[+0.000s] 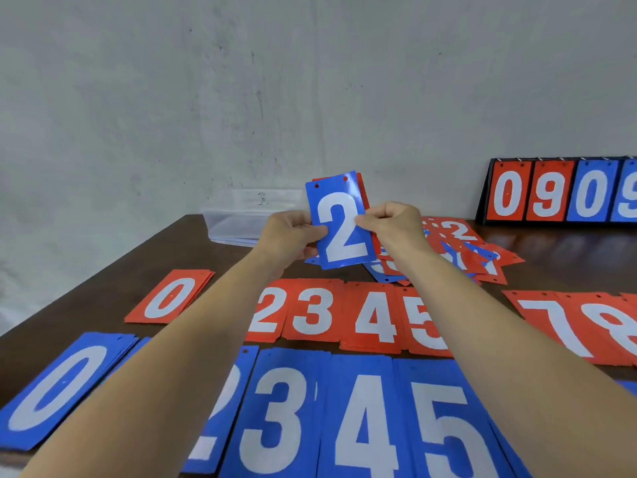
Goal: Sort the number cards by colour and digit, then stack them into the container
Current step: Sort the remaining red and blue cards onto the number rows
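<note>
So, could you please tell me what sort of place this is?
Likely a plain workroom or storeroom: a dark wooden table against a bare grey wall, number cards laid out in piles, and a flip scoreboard standing at the back right.

The raised card (pixel 339 219) is blue with a white 2; the table (pixel 193 251) is dark brown.
</note>
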Tool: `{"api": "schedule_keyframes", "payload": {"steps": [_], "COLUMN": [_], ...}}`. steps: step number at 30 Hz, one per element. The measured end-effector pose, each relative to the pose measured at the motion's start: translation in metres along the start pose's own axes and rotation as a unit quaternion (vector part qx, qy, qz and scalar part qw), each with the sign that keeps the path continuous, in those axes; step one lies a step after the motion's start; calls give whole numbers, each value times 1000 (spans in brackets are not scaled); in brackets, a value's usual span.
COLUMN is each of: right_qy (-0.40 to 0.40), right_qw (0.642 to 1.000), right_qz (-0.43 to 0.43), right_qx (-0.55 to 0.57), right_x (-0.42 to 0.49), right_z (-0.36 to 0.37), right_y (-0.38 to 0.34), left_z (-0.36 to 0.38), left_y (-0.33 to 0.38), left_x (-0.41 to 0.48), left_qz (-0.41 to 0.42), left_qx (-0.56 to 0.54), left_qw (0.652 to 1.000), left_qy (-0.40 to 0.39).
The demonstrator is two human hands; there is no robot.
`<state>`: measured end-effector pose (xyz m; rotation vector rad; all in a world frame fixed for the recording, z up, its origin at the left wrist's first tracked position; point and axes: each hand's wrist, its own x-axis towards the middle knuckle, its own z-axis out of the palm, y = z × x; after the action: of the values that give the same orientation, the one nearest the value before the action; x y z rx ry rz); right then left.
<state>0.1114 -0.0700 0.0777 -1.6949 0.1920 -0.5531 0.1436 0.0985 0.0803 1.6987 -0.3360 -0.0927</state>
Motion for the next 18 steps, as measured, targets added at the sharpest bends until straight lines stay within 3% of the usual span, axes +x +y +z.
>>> {"api": "schedule_keyframes", "payload": {"steps": [6,18], "right_qy": [-14,50], "right_qw": [1000,996], "right_qz": [-7,-45], "right_qx": [1,-62], "right_x": [-34,-123], "right_z": [40,90], "right_y": [-20,-33], "left_z": [-57,-156], "left_y": [7,-8], "left_x": [-22,-94], "left_qz": [-8,-37], "left_qx": [10,-34], "left_qw": [1000,997], "left_qy": [7,-61]}}
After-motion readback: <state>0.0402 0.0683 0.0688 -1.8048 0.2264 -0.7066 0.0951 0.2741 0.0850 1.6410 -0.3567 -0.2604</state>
